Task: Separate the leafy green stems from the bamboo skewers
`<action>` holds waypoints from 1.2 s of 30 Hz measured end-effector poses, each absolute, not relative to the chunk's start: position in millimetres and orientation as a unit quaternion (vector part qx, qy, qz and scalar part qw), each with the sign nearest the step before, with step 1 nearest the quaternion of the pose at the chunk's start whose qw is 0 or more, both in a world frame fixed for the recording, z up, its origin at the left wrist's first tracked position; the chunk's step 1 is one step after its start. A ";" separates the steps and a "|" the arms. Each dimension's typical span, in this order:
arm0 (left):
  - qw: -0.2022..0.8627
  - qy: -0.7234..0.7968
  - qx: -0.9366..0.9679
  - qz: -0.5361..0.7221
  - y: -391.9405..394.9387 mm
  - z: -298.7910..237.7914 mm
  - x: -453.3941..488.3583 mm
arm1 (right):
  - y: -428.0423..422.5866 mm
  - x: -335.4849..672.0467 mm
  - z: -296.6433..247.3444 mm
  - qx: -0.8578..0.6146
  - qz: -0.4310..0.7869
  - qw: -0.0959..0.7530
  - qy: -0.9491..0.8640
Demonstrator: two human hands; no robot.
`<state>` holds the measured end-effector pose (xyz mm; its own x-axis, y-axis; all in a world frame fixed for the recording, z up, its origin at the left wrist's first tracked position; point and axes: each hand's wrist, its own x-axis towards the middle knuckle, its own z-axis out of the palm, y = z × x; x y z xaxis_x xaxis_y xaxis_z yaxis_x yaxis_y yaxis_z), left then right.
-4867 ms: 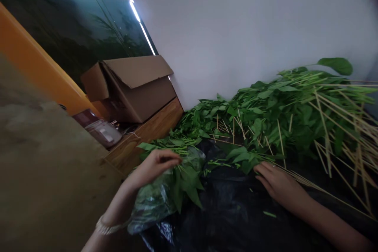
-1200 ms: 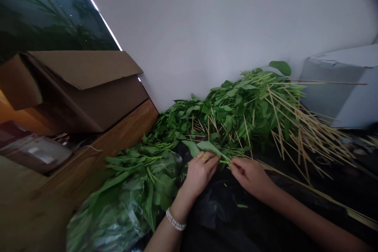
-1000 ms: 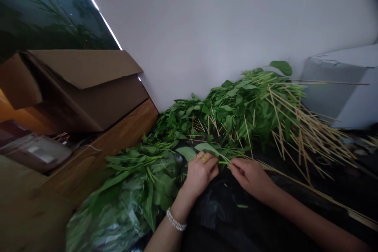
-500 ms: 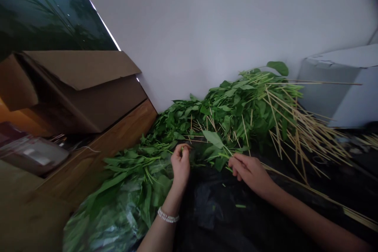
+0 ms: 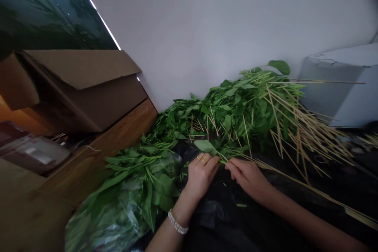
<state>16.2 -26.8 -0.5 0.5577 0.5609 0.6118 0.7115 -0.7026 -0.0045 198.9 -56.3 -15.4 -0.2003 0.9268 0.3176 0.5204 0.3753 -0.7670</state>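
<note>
My left hand (image 5: pixel 201 174), with a ring and a beaded bracelet, has its fingertips closed in a pinch at the stem of a leafy green sprig (image 5: pixel 206 147). Close beside it, my right hand (image 5: pixel 248 175) grips the same stem between thumb and fingers. The sprig's broad leaf points up and left over my left hand. Part of the stem is hidden by my fingers. Behind both hands rises a heap of leafy greens (image 5: pixel 233 94) with thin wooden skewers (image 5: pixel 313 130) sticking out to the right.
A clear plastic bag (image 5: pixel 115 216) of greens lies at lower left. Black plastic sheeting (image 5: pixel 224 220) with small green bits spreads beneath my hands. An open cardboard box (image 5: pixel 100 102) stands on a wooden surface at left, a white box (image 5: pixel 339 86) at right, a pale wall behind.
My left hand has moved right and turned over, meeting the stem beside my right hand. The right hand has shifted slightly left and down; the sprig's leaf has dipped left.
</note>
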 end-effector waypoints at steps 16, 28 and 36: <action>-0.154 -0.408 -0.801 -0.411 -21.9 4.5 14.8 | -55.1 201.7 -13.2 -0.486 0.396 0.452 -0.635; -0.659 -0.398 -0.462 -0.439 -13.8 16.4 1.9 | -54.6 203.8 -12.6 -0.496 0.397 0.480 -0.605; -0.717 -0.371 -0.534 -0.250 -21.9 15.0 4.1 | -56.3 202.8 -5.6 -0.455 0.455 0.474 -0.601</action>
<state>4.1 -21.9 15.0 0.5987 0.7559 -0.2649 0.0383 0.3034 0.9521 202.8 -56.3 -5.6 -0.1368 0.9783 0.1556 0.1166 0.1719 -0.9782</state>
